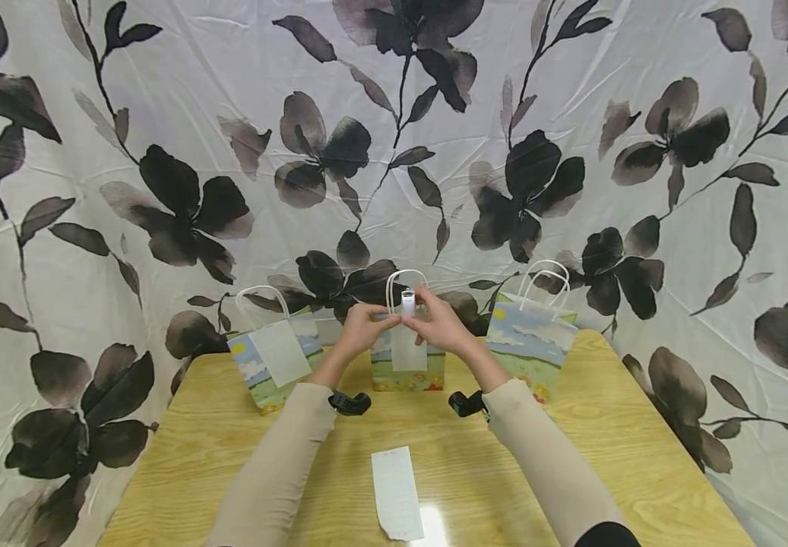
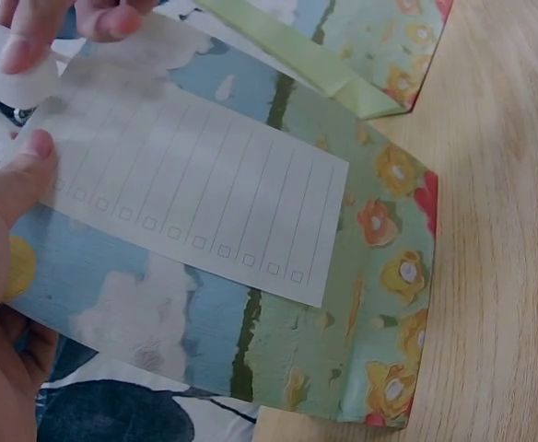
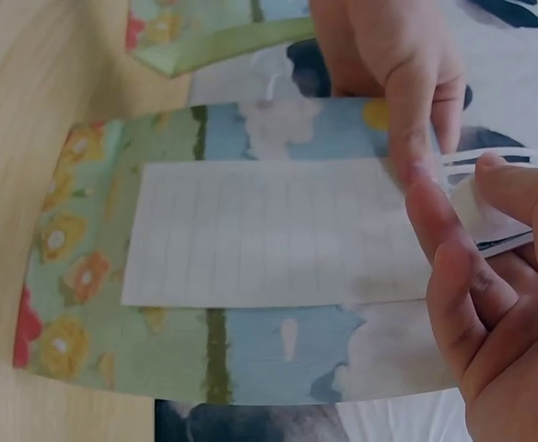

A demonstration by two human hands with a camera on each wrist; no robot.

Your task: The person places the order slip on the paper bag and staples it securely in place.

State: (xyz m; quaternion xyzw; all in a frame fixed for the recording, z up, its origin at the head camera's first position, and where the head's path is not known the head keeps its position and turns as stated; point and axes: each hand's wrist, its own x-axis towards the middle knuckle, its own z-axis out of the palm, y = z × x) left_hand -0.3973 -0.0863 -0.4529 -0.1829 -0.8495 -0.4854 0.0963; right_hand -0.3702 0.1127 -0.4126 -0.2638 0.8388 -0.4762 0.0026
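In the head view a small painted paper gift bag (image 1: pixel 407 380) stands in the middle, with a lined checklist sheet (image 2: pixel 195 184) lying flat against its front. My left hand (image 1: pixel 366 328) pinches the sheet and the bag's top edge, thumb in front and fingers behind. A small white stapler (image 1: pixel 408 302) is gripped in my right hand (image 1: pixel 440 323), at the top of the sheet beside the white handles. The right wrist view shows the stapler (image 3: pixel 481 212) partly covered by the fingers. Its jaws at the bag's edge are mostly hidden.
To the left a similar bag (image 1: pixel 246 365) leans, with a white sheet (image 1: pixel 280 353) on its front. Another bag (image 1: pixel 530 338) stands at right, no sheet seen on it. A loose paper strip (image 1: pixel 397 494) lies on the wooden table (image 1: pixel 476 471), near the front. Floral cloth (image 1: pixel 394 152) hangs behind.
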